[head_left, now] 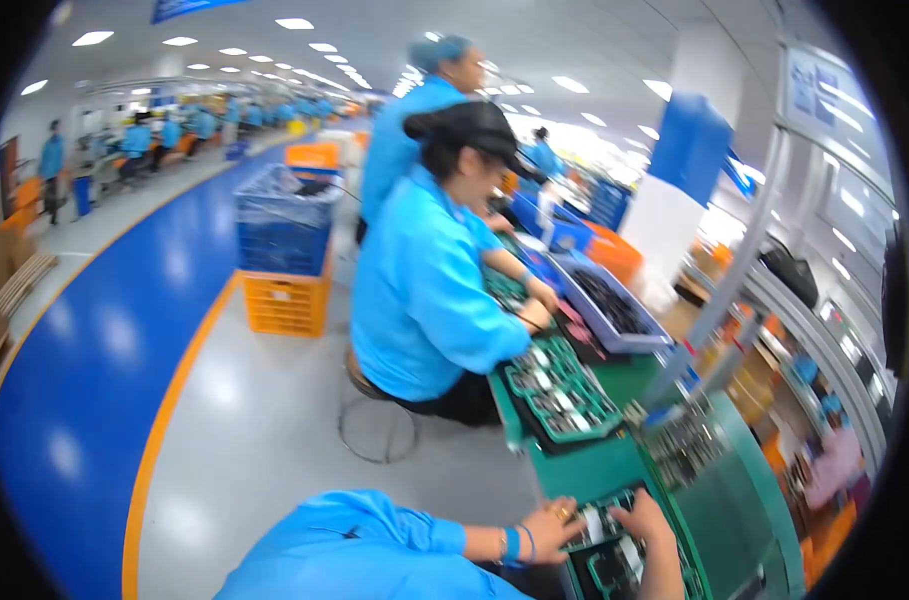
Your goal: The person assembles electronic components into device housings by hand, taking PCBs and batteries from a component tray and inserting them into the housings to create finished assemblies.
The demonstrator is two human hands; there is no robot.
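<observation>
At the lower right, a green circuit board panel [596, 522] with black and silver parts lies at the near end of the green bench [594, 475]. My left hand [551, 532], below a blue sleeve and wristband, grips its left side with bent fingers. Across from it, my right hand [651, 522] holds the right side, thumb toward the middle. My fingers partly cover the board. Closer to me lies another dark section with green boards [614, 570], partly under my right forearm. Ahead on the bench, a black tray carries a green panel [562, 390] with silver parts.
A seated co-worker [429, 280] in blue works ahead, beside a grey bin of black parts [614, 305]. Another person [404, 130] stands behind. Metal posts [719, 270] rise along the bench's right. Stacked blue and orange crates [284, 240] stand left near a blue walkway [104, 370].
</observation>
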